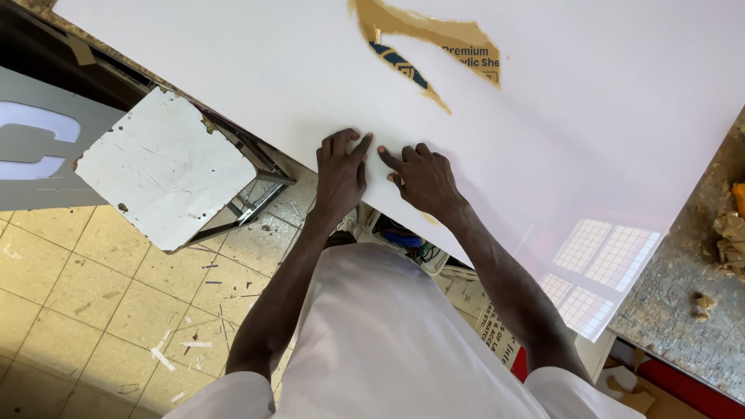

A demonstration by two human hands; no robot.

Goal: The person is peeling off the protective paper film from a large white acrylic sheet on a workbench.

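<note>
A large glossy white acrylic sheet (543,124) lies flat across a speckled grey table (691,295), its near edge overhanging the tiled floor (93,310). Most of its brown paper backing film (434,39) is gone; only a torn patch remains near the far side. Both hands rest at the sheet's near edge, close together, index fingertips almost meeting. The left hand (340,167) lies palm down with fingers loosely spread; the right hand (423,180) presses down too, its fingers curled slightly, pinching nothing that I can make out.

Beside the sheet stands a metal stool with a scuffed white square top (163,167), and brown paper scraps (729,237) sit on the table at the right.

The risk, as I judge it, lies in the overhang: weight pressed on the unsupported edge could flex the sheet or tip it toward the floor. The bare glossy face also looks easy to scratch against grit on the table, and fingertips could leave smears
</note>
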